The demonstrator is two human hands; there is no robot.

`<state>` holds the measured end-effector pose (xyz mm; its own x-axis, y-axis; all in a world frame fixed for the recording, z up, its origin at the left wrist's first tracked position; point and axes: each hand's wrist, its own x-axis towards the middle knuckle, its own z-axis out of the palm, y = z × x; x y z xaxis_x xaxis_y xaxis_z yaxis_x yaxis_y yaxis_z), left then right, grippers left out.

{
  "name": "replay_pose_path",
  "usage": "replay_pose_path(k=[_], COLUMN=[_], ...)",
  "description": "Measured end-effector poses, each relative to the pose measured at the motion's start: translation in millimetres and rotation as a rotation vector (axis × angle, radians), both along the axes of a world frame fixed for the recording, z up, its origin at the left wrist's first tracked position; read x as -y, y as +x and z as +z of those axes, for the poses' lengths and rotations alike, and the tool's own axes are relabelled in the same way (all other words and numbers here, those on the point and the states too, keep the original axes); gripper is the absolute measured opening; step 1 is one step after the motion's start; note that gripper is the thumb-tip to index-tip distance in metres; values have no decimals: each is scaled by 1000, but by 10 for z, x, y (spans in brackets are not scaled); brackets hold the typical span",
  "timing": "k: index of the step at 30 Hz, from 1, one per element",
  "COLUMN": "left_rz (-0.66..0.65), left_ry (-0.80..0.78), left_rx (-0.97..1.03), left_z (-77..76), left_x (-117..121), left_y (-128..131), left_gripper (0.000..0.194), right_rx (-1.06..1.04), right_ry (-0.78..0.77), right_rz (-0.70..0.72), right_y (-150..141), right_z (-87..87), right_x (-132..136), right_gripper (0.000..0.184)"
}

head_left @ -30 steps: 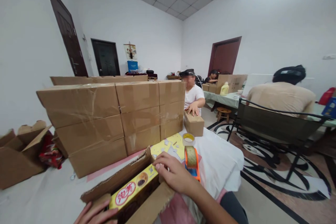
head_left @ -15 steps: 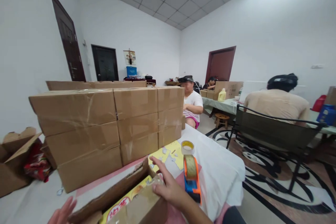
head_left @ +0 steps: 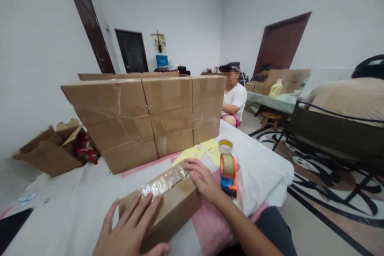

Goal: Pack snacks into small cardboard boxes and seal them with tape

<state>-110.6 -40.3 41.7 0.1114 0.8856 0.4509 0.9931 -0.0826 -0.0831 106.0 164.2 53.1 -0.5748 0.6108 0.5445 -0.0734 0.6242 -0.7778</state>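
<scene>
A closed cardboard box (head_left: 175, 205) lies at a slant on the table in front of me, with shiny, wrinkled clear tape along its top seam. My left hand (head_left: 129, 224) rests on the near left part of the lid, fingers spread and the thumb by the near side. At the far right end, my right hand (head_left: 202, 178) lies over the top with its fingers on the tape's end. Just right of that hand stands an orange and blue tape dispenser (head_left: 228, 176) with a tan roll. Behind it lies a loose tape roll (head_left: 225, 145).
Stacked sealed cartons (head_left: 171, 116) form a wall across the table's back. An open carton (head_left: 51, 150) and a red packet (head_left: 87, 148) are at left. A seated person (head_left: 235, 98) is beyond the stack; another sits in a chair (head_left: 333, 128) at right.
The box's flaps were raised, showing a yellow package inside; now they are folded down. My left hand has come onto the lid. The camera view has tilted down.
</scene>
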Motion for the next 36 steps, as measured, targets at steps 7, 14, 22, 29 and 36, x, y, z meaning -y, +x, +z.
replay_pose_path(k=[7,14,22,29,36], left_rz=[138,161,225,375,182], left_ry=[-77,-226,-249,-246,-117], left_rx=[-59,-23,-26,-34,115], left_z=[43,225,264,282,418], left_x=[-70,-222,-366,-439,-791], left_y=[251,-50,49,487,1194], left_gripper=[55,55,53,60,55], right_rx=[-100,-108,48,116,-271], right_ry=[-62,-567,-400,-294,-558], right_rz=[-828,-664,-251,-160,104], right_y=[758,1065,1059,1072,868], right_z=[-116,-489,-573,-560,-266], right_x=[-665,-977,-819,-738,-394], right_gripper=[31,42,39,33,46])
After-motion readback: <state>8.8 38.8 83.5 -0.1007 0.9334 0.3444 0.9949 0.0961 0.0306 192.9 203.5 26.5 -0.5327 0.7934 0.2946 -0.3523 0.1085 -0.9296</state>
